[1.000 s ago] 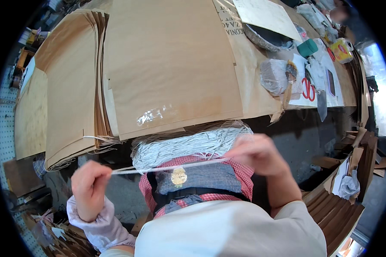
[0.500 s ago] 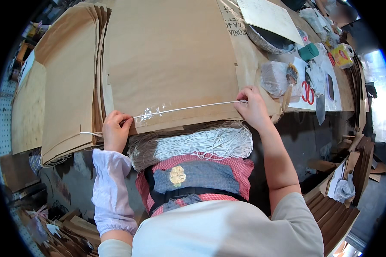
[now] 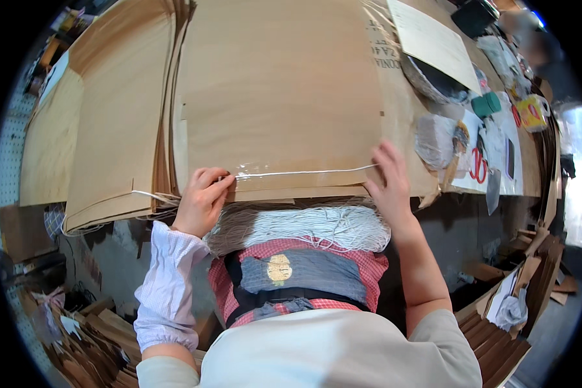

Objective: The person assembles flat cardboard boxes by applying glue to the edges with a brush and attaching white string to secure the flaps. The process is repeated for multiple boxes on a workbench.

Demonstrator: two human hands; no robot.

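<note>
A white string (image 3: 304,172) runs nearly straight across the near part of a large brown paper sheet (image 3: 281,90), over a shiny wet-looking streak. At its left end my left hand (image 3: 202,199) is closed, thumb and forefinger pinching the string against the paper. Around the string's right end is my right hand (image 3: 393,184), its fingers spread from the thumb and a little blurred; the string's tip passes near the fingertips. A thick bundle of white strings (image 3: 304,226) lies across my lap, below the table edge.
Folded brown paper (image 3: 119,110) is stacked at left, loose string ends at its near corner. Right of the sheet are a plastic-wrapped block (image 3: 434,139), a brush (image 3: 460,139), red-handled scissors (image 3: 478,165), a green lid (image 3: 485,104) and a bowl (image 3: 427,81) under a white board (image 3: 433,39).
My left hand has shifted right along the paper, still on the string. My right hand has moved slightly down, its pinch loosened and fingers spread. The whole view has shifted a little.
</note>
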